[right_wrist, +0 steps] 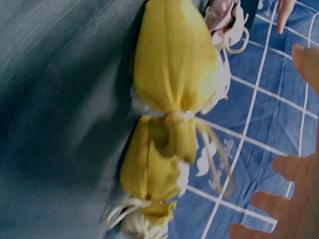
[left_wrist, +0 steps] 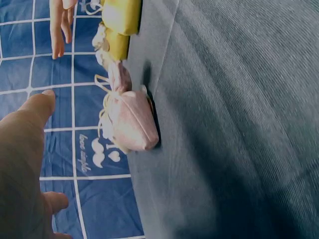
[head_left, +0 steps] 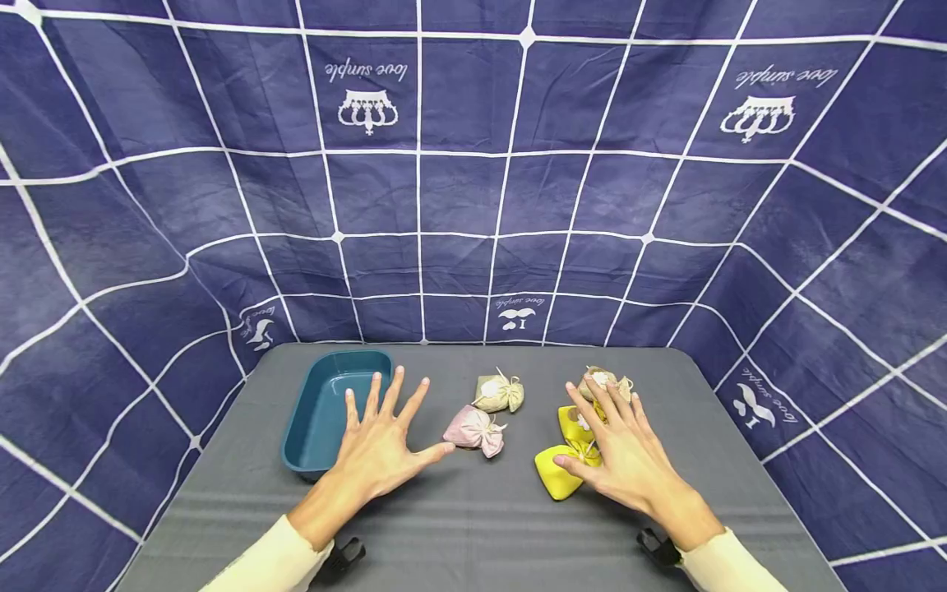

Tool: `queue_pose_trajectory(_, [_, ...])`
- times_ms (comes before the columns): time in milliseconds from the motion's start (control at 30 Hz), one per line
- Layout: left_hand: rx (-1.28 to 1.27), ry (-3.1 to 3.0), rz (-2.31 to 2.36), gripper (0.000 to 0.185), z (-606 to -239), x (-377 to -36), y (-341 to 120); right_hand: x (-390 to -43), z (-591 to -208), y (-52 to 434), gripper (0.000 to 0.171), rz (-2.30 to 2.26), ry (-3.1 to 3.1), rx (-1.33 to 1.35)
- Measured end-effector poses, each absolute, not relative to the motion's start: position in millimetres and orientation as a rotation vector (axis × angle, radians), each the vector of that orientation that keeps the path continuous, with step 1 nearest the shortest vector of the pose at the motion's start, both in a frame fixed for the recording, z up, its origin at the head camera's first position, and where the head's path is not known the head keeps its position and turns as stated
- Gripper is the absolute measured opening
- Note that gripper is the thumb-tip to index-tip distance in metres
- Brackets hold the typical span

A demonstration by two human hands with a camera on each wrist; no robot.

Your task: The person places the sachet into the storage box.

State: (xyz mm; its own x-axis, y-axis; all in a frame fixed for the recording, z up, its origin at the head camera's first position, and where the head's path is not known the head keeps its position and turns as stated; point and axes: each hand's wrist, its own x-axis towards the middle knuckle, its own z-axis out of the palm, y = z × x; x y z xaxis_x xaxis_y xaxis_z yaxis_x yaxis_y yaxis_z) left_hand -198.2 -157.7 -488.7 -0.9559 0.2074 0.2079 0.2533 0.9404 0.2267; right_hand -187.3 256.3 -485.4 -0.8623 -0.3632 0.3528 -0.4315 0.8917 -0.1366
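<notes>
My left hand (head_left: pixel 380 448) is spread with straight fingers, held between a teal basin and a pink drawstring pouch (head_left: pixel 472 429). Its thumb points toward that pouch, and nothing is in its grasp. Just behind the pink one lies a beige pouch (head_left: pixel 498 393). My right hand (head_left: pixel 627 450) is also spread, over a group of pouches on the right, and holds nothing. Below its thumb lies a yellow pouch (head_left: pixel 556 473), with a second yellow pouch (right_wrist: pixel 149 172) behind it. Another beige pouch (head_left: pixel 595 382) sits at the far end, partly hidden by the fingers.
The teal basin (head_left: pixel 299 411) stands at the back left of the grey table (head_left: pixel 473 526); the left fingers overlap its right side in the head view. A blue cloth with white grid lines (head_left: pixel 466 189) hangs around the back and sides. Each wrist carries a black strap (head_left: pixel 658 547).
</notes>
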Motion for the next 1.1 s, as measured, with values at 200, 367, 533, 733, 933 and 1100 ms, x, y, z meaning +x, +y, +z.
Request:
queue_pose_trajectory(200, [-0.318,-2.918,-0.387,0.111,-488.1,-199.8,-170.8,-188.6,-486.9,239.6,0.109,0.305,-2.656,0.680])
queue_pose_trajectory(367, [-0.263,-2.933,-0.400,0.108,-488.2,-200.1,-184.9,-187.7,-486.5,224.5,0.103,0.311,-2.669,0.722])
queue_pose_trajectory(533, [-0.169,-2.956,-0.438,0.104,-488.6,-201.2,-204.1,-189.5,-487.7,208.0,0.096,0.304,-2.688,0.774])
queue_pose_trajectory(733, [-0.050,-2.986,-0.481,0.105,-490.5,-200.3,-232.2,-191.4,-488.5,190.0,0.090,0.296,-2.677,0.867])
queue_pose_trajectory(933, [0.071,-3.023,-0.581,0.107,-495.7,-199.4,-251.0,-189.1,-489.8,171.4,0.088,0.299,-2.679,0.939])
queue_pose_trajectory(1100, [0.096,-2.961,-0.613,0.101,-498.3,-201.3,-258.2,-186.9,-492.8,153.8,0.085,0.312,-2.650,1.008])
